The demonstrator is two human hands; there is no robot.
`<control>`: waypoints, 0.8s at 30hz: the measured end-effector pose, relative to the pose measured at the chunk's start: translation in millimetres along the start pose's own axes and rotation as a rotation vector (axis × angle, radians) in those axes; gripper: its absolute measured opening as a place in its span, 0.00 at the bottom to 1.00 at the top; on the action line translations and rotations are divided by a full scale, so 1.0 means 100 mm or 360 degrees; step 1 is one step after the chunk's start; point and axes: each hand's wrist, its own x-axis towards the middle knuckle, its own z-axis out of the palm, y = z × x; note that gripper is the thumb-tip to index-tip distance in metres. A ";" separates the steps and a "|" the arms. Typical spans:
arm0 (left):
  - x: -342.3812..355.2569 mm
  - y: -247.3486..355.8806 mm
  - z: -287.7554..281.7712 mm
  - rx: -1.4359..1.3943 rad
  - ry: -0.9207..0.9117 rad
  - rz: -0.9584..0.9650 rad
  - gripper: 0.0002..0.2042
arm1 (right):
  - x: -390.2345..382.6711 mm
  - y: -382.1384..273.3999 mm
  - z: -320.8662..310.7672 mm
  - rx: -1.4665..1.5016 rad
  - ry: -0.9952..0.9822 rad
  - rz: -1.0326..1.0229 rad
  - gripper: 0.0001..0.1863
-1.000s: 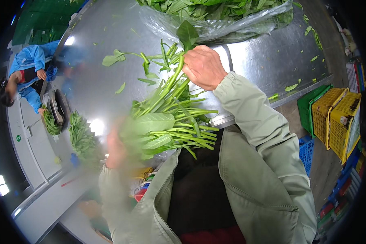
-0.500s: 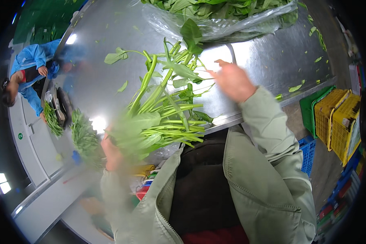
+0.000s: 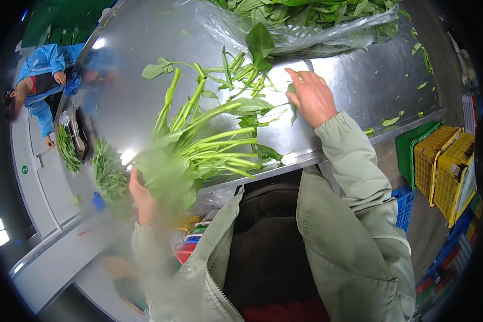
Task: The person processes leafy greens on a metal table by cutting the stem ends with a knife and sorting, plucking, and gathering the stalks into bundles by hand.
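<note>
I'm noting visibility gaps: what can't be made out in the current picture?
All in the head view:
Left hand: most fingers, hidden behind the leafy bunch.
Leafy bunch: leaf edges at its lower left, lost in a hazy blur.
Clear plastic bag: far side, cut off by the top edge.

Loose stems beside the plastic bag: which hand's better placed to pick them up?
Probably the right hand: it is nearer those stems, while the left hand holds the leafy bunch.
</note>
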 end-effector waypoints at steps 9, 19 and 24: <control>-0.01 0.02 -0.01 -0.0213 -0.0087 -0.0087 0.27 | -0.03 -0.88 0.06 0.1220 -0.0382 -0.0527 0.25; 0.01 0.00 0.01 -0.0271 -0.0147 -0.0183 0.28 | 0.02 -0.97 0.17 0.1670 -0.0925 -0.0450 0.14; 0.02 -0.22 -0.04 -0.0064 -0.0227 -0.0102 0.28 | -0.01 -0.97 0.10 0.1911 -0.0946 -0.0226 0.11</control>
